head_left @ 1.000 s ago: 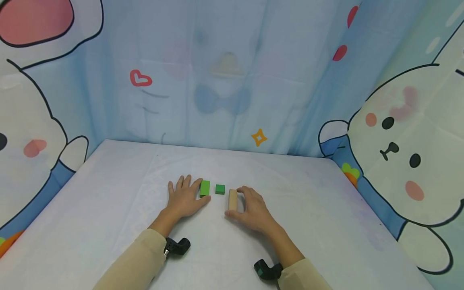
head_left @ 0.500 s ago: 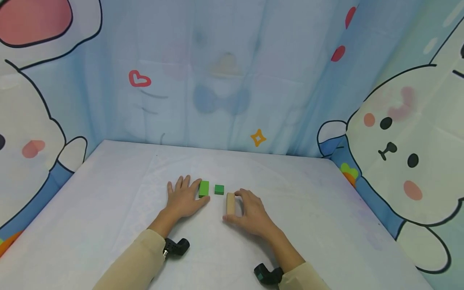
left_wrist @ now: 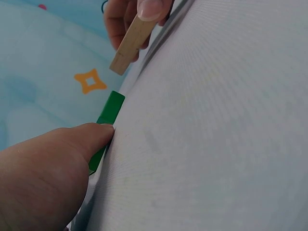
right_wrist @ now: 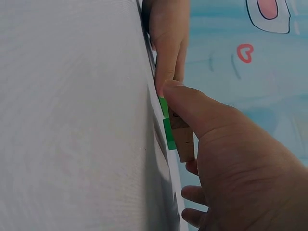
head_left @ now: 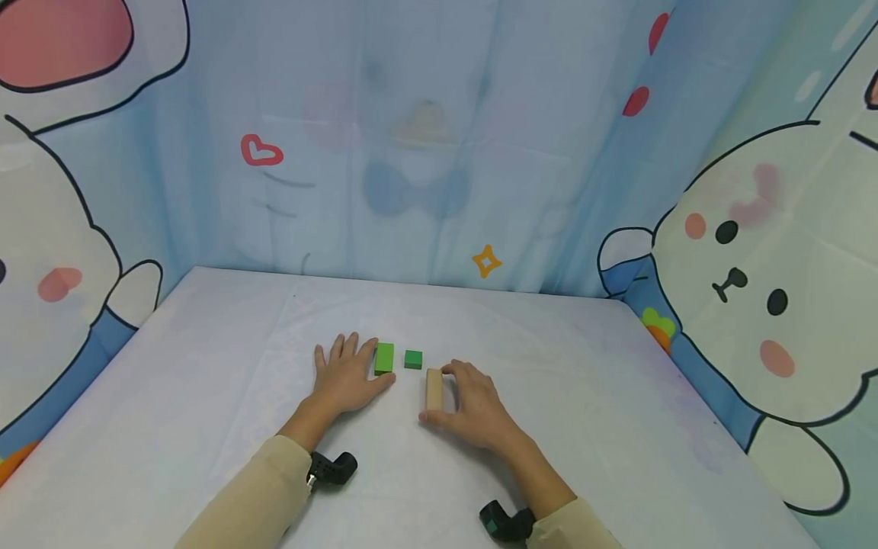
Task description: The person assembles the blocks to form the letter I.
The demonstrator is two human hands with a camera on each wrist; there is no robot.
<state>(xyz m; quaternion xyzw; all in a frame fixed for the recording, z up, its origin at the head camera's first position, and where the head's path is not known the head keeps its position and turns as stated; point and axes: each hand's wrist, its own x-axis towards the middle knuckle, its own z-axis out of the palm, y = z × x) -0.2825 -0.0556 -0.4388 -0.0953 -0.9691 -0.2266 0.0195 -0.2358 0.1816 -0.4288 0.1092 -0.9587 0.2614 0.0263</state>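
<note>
In the head view a light green rectangular block [head_left: 384,358] lies on the white table. My left hand [head_left: 346,380] rests beside it, with the index fingertip at its far end and the thumb at its near end; the other fingers spread out. Just right of it sits a smaller, darker green block [head_left: 414,360], apart from both hands. My right hand [head_left: 473,408] pinches a pale wooden block [head_left: 434,390] by its two ends, index finger far and thumb near. In the left wrist view this wooden block [left_wrist: 129,45] appears raised off the cloth.
A white cloth covers the table [head_left: 583,396]. Behind it hangs a blue curtain [head_left: 329,213] with printed cartoon animals. Black wrist devices are worn on both arms, the left device [head_left: 334,468] and the right device [head_left: 506,522] standing close over the cloth.
The right hand has drawn the wooden block slightly toward the person and a little left. The left hand and both green blocks keep their places; the head view has shifted slightly.
</note>
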